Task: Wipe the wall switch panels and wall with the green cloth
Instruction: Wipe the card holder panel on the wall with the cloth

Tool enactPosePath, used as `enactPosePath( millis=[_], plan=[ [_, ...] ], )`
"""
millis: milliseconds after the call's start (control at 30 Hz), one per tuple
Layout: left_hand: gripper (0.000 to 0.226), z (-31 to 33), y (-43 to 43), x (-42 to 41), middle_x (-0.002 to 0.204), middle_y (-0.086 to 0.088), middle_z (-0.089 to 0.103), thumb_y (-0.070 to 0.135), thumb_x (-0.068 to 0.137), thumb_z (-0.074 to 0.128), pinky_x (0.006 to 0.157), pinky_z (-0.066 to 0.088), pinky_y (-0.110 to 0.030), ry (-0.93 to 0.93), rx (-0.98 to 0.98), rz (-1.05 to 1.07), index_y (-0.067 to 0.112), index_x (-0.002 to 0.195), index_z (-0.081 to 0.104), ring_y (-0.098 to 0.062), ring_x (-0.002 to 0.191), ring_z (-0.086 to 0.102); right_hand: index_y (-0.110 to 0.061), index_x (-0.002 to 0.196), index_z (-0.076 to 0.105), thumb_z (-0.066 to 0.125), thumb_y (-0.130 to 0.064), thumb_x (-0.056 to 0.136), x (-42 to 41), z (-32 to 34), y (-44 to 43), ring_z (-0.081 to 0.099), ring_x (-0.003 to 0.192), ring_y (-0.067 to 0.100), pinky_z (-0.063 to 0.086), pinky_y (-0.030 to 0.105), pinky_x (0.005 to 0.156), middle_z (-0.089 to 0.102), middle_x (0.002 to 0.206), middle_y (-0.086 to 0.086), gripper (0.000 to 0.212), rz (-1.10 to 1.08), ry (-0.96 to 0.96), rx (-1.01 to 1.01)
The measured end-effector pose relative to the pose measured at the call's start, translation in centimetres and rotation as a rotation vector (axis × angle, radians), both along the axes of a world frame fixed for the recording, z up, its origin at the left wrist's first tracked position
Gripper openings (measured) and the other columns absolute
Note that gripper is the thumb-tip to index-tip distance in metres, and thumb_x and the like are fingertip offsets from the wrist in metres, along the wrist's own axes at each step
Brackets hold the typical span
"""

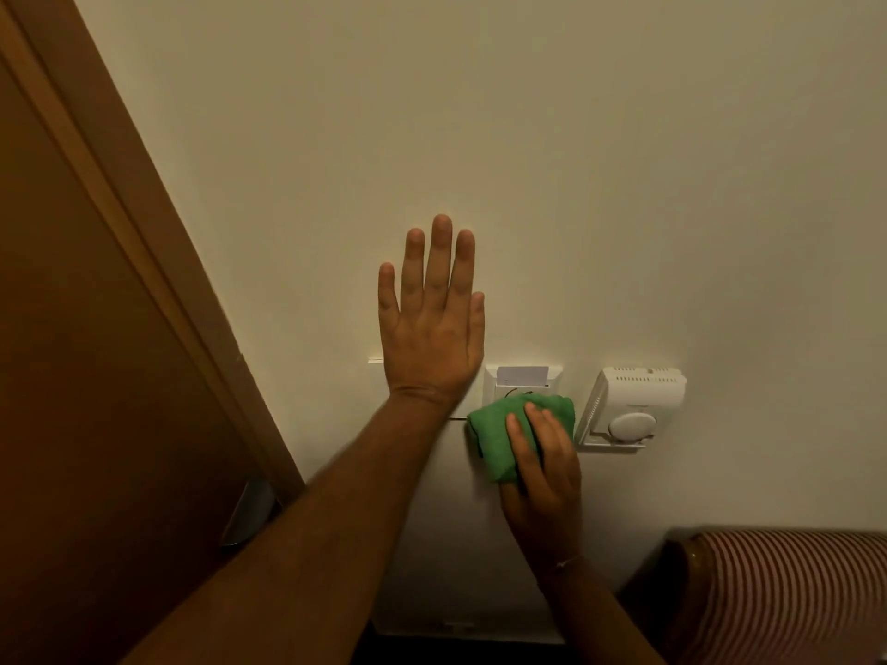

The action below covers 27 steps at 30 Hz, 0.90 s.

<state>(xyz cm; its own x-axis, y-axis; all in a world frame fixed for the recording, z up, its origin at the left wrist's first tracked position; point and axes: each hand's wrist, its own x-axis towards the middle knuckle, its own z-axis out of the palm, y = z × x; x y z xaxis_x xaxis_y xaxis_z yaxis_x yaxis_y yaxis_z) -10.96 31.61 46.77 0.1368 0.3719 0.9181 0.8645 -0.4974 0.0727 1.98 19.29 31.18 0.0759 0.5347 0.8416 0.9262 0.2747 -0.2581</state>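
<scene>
While right hand (540, 465) presses green cloth (504, 434) on centre switch panel (523, 379) | left hand (432, 324) flat, released, on wall (576, 184) | wiping under way; rest judged pending.

Two hands: left hand (431, 338), right hand (542, 465). One green cloth (499, 434). One card-holder panel (523, 379), one thermostat (633, 405), one door (96, 352).

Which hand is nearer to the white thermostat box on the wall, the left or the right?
The right hand is nearer: it presses the green cloth just left of the thermostat box. The left hand lies flat on the wall, farther left and higher.
</scene>
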Motion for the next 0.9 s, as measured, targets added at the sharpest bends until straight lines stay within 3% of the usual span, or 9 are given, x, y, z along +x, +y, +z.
enactPosePath(
  millis=[167, 267, 333, 433, 567, 667, 767, 900],
  plan=[
    [0.065, 0.1, 0.0, 0.0, 0.178, 0.002, -0.034, 0.04, 0.118, 0.012, 0.136, -0.016, -0.045, 0.0, 0.006, -0.004, 0.022, 0.172, -0.019, -0.019, 0.166, -0.027, -0.001, 0.148, 0.054, 0.041, -0.002, 0.104, -1.8, -0.1, 1.2, 0.036, 0.157, 0.035, 0.036, 0.06, 0.124, 0.051, 0.158, 0.019, 0.045, 0.016, 0.047, 0.013],
    [0.065, 0.1, 0.1, 0.0, 0.178, 0.002, -0.033, 0.04, 0.118, 0.013, 0.136, -0.016, -0.045, -0.004, 0.011, -0.006, 0.022, 0.172, -0.018, -0.019, 0.166, -0.027, -0.005, 0.149, 0.053, 0.033, -0.009, 0.111, -3.1, 0.1, 1.1, 0.027, 0.162, 0.024, 0.031, 0.052, 0.129, 0.049, 0.159, 0.013, 0.043, 0.104, 0.002, -0.025],
    [0.066, 0.1, 0.1, 0.0, 0.178, 0.002, -0.033, 0.04, 0.118, 0.014, 0.136, -0.016, -0.045, -0.009, 0.009, -0.004, 0.022, 0.172, -0.018, -0.019, 0.166, -0.027, -0.005, 0.149, 0.054, 0.042, -0.001, 0.107, -3.0, 0.3, 1.2, 0.031, 0.161, 0.024, 0.029, 0.048, 0.131, 0.049, 0.159, 0.011, 0.043, 0.15, -0.027, -0.028],
    [0.066, 0.1, 0.0, 0.0, 0.178, 0.002, -0.033, 0.04, 0.118, 0.016, 0.136, -0.015, -0.046, -0.014, 0.005, -0.014, 0.022, 0.172, -0.017, -0.02, 0.167, -0.026, -0.005, 0.151, 0.053, 0.064, 0.02, 0.084, -1.2, -0.2, 0.9, 0.038, 0.157, 0.03, 0.033, 0.051, 0.13, 0.047, 0.162, 0.011, 0.072, 0.147, -0.05, -0.047],
    [0.066, 0.1, 0.1, 0.0, 0.178, 0.001, -0.033, 0.04, 0.118, 0.015, 0.136, -0.015, -0.046, -0.015, 0.006, -0.008, 0.021, 0.172, -0.017, -0.02, 0.166, -0.027, -0.007, 0.156, 0.045, 0.054, -0.001, 0.104, 1.3, -0.8, -0.3, 0.035, 0.159, 0.032, 0.036, 0.059, 0.127, 0.044, 0.166, 0.01, 0.054, 0.048, 0.081, -0.035],
    [0.066, 0.2, -0.1, 0.0, 0.177, 0.001, -0.034, 0.04, 0.118, 0.014, 0.136, -0.014, -0.046, -0.01, -0.002, -0.002, 0.021, 0.172, -0.018, -0.02, 0.166, -0.028, -0.003, 0.155, 0.045, 0.046, 0.012, 0.095, 0.4, -0.7, 0.1, 0.033, 0.16, 0.034, 0.029, 0.059, 0.13, 0.043, 0.165, 0.015, 0.062, 0.057, 0.161, -0.02],
    [0.066, 0.3, -0.2, 0.0, 0.176, 0.002, -0.036, 0.04, 0.118, 0.014, 0.136, -0.015, -0.046, -0.008, -0.006, 0.001, 0.021, 0.172, -0.02, -0.02, 0.165, -0.029, 0.0, 0.152, 0.048, 0.036, 0.011, 0.089, -1.1, -0.2, 0.5, 0.03, 0.161, 0.033, 0.025, 0.054, 0.132, 0.041, 0.164, 0.018, 0.066, 0.074, 0.193, -0.023],
    [0.066, 0.3, -0.2, 0.0, 0.176, 0.004, -0.036, 0.039, 0.118, 0.014, 0.136, -0.016, -0.045, -0.013, -0.008, -0.014, 0.023, 0.171, -0.02, -0.019, 0.165, -0.029, -0.002, 0.151, 0.05, 0.057, 0.019, 0.089, -3.0, 0.4, 0.9, 0.025, 0.163, 0.024, 0.027, 0.05, 0.132, 0.044, 0.162, 0.016, 0.066, 0.205, 0.035, -0.065]
  ],
)
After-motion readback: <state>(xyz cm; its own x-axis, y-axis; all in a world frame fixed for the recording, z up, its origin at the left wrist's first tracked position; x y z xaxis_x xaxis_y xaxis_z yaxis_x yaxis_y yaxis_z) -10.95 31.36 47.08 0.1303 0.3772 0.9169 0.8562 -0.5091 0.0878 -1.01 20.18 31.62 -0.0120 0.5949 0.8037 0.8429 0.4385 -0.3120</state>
